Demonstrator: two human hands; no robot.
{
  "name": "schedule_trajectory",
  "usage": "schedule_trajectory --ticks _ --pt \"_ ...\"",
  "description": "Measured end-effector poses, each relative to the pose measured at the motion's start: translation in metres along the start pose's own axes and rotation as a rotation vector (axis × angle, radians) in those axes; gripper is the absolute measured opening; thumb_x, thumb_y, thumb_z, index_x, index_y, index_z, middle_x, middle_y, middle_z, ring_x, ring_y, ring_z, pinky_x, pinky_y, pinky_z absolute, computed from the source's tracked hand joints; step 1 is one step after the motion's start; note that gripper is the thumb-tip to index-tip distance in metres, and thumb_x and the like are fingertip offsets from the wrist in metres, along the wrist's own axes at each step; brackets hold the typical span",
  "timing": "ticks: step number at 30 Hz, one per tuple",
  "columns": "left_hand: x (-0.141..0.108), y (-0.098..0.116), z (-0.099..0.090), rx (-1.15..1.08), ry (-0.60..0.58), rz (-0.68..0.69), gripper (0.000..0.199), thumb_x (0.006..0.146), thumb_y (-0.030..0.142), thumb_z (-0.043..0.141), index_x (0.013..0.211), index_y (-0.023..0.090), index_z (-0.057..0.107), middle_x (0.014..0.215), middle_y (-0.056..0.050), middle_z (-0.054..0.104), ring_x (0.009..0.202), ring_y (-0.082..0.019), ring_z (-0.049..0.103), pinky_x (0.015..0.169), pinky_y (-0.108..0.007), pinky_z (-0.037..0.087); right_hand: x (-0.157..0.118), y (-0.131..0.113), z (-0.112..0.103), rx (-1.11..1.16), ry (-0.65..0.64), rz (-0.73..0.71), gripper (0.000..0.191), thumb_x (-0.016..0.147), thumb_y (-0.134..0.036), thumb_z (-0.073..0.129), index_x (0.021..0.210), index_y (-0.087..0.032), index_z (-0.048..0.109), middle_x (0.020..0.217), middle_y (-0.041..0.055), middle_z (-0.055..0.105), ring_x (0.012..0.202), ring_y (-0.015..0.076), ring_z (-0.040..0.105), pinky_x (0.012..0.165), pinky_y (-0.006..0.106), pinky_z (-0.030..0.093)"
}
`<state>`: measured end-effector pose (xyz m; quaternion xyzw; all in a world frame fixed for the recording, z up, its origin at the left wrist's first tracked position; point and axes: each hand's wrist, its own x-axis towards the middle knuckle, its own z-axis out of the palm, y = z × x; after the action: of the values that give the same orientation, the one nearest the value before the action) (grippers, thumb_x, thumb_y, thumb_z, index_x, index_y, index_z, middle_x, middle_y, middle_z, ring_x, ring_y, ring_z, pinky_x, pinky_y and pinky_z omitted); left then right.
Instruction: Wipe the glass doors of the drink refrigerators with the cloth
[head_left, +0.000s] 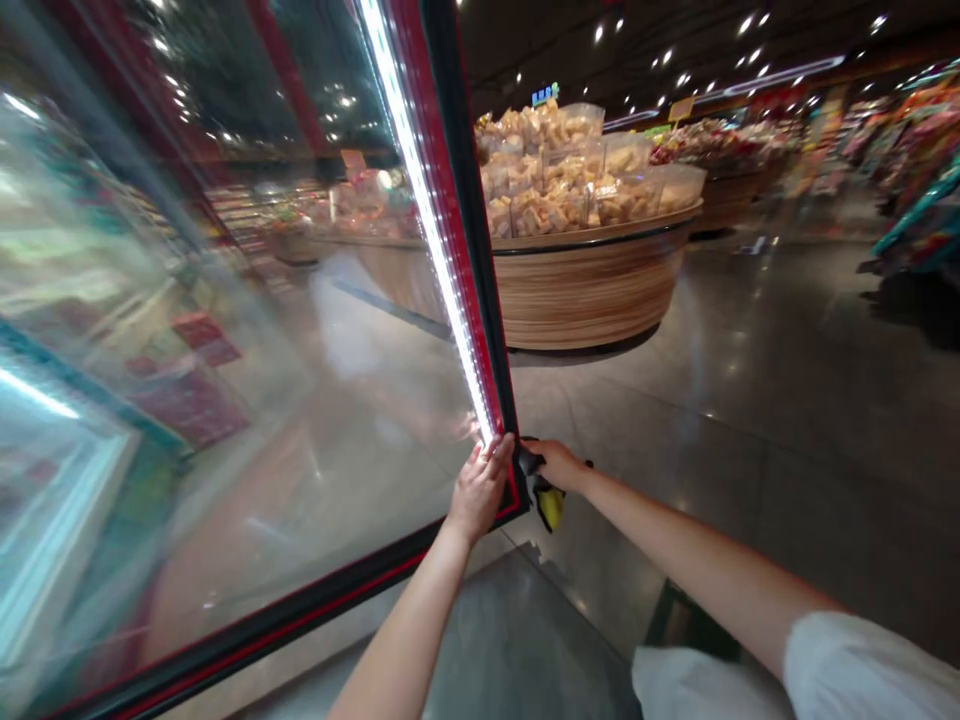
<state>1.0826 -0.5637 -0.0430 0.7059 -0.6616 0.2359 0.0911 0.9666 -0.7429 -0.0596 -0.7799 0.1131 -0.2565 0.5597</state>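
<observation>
A glass door (pixel 352 420) with a black and red frame stands swung out at the left and centre. A bright light strip (pixel 435 220) runs down its inner edge. My left hand (pixel 481 492) grips the frame near the lower corner, its fingers pressed together beside the strip's bottom end. On the outer side of the same edge, my right hand (pixel 556 466) is closed on a dark and yellow cloth (pixel 550 506), which hangs below the fingers. The right fingertips are partly hidden by cloth and frame.
Beyond the door stands a rounded wood-panelled display (pixel 592 295) heaped with packaged goods (pixel 555 170). Blurred shelves (pixel 926 170) line the right. Through the glass, a lit case (pixel 60 520) shows at the left. Shiny grey floor (pixel 787 400) extends to the right.
</observation>
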Motion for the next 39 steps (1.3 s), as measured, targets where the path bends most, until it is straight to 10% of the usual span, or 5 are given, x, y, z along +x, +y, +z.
schedule_trajectory --ticks 11,25,34,39 --pt "-0.016 0.029 0.004 0.108 0.009 -0.043 0.078 0.092 0.000 0.037 0.165 0.020 0.015 0.162 -0.010 0.042 0.150 -0.026 0.040 0.128 -0.050 0.031 -0.066 0.053 0.030 0.088 0.096 0.032 0.080 0.060 0.002 0.050 0.132 -0.028 0.069 0.138 -0.0005 0.069 0.134 0.0258 0.060 0.120 0.052 0.040" --pt "-0.003 0.089 0.014 0.350 0.143 -0.284 0.077 0.095 0.006 0.043 0.164 0.010 0.009 0.168 -0.016 0.017 0.156 -0.027 0.021 0.120 -0.039 0.043 -0.078 0.094 0.035 0.257 0.049 -0.217 0.103 0.066 0.009 0.042 0.156 -0.040 0.039 0.159 -0.0037 0.048 0.147 0.0194 0.046 0.123 0.050 0.037" --pt "-0.007 0.107 -0.024 0.280 0.021 -0.390 0.081 0.093 0.000 0.038 0.165 0.020 0.008 0.169 -0.012 0.017 0.155 -0.026 0.024 0.119 -0.041 0.044 -0.031 -0.037 0.012 0.291 0.108 -0.325 0.089 0.077 0.006 0.040 0.157 -0.032 0.042 0.159 0.0007 0.048 0.149 0.0189 0.044 0.127 0.043 0.034" --pt "0.001 0.112 -0.050 0.316 -0.031 -0.448 0.080 0.094 0.001 0.037 0.165 0.019 0.006 0.169 -0.015 0.016 0.154 -0.028 0.025 0.120 -0.044 0.042 -0.067 -0.016 0.023 0.271 0.087 -0.248 0.091 0.077 0.006 0.040 0.159 -0.032 0.037 0.162 0.0013 0.044 0.152 0.0206 0.037 0.127 0.046 0.032"
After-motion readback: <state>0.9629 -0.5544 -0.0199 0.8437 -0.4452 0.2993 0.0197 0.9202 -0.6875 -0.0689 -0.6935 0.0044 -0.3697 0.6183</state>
